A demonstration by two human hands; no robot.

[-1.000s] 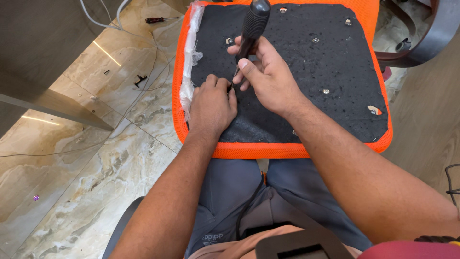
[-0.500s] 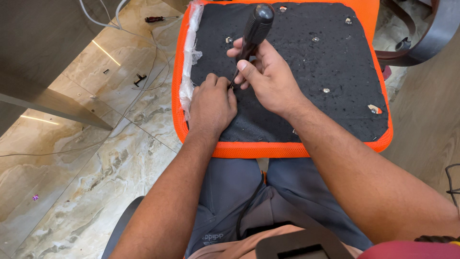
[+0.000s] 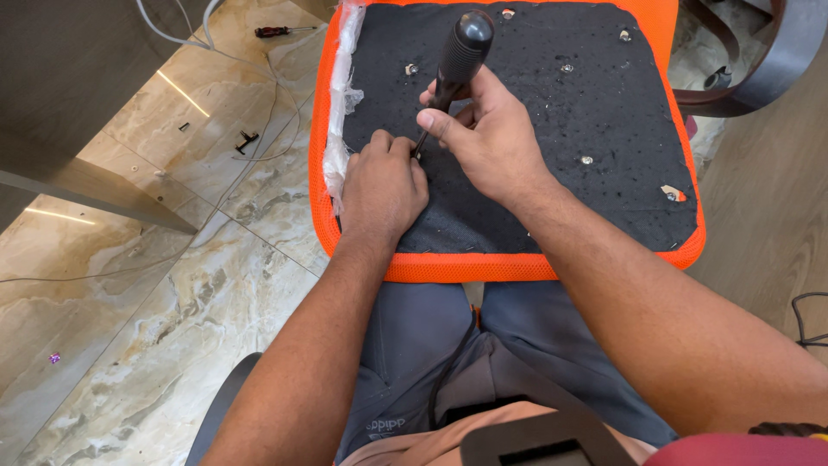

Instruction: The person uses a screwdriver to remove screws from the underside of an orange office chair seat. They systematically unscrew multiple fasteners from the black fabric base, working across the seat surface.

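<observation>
Your right hand (image 3: 492,142) grips a screwdriver (image 3: 454,60) by its black handle, fingers (image 3: 444,125) wrapped low on the grip, thumb toward you. The tool stands tilted, its handle top away from you and its tip down between the two hands. Your left hand (image 3: 382,185) is clenched, knuckles up, pressing on the seat pad (image 3: 561,112) just beside the tip.

The pad lies upside down across your lap, black underside facing up, orange mesh (image 3: 466,266) wrapped around its edge.

Handling, as judged:
- The screwdriver is rigid and light. The ribbed handle should resist slipping; hold it where your fingers sit now, low on the grip, for control of the tip.
- The pad looks stiff under its black cloth, but the mesh and the white lining (image 3: 338,95) beyond your left fingers are soft and may tear.
- Small metal fasteners (image 3: 586,160) sit in the cloth beyond your right fingers.

Not visible:
- The tip and what it bears on are hidden behind your left knuckles.
- You cannot tell whether your left fingers pinch anything.
- The pad's far edge is cut off at the top.
</observation>
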